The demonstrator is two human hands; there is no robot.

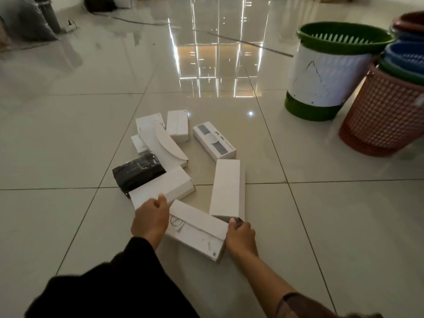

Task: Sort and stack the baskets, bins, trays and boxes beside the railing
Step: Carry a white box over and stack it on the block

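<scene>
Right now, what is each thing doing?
Left hand: grips the near box's left end.
Right hand: grips its right end.
Near white box: flat on floor, held.
Black wrapped box: lying partly under white boxes.
Green basket: upright, nested in a white-wrapped bin.
Red basket: upright, holding stacked baskets.

At the right edge of the frame a stack of baskets is cut off, so only the left parts of its red, blue and green rims show, and the red lattice basket beneath loses its right side too. In the upper left, dark shapes are blurred beyond telling. The print on the striped box is too small to read. A small white box is mostly hidden under its neighbour. The left hand covers one end of the nearest box, and the right hand covers the other.
</scene>
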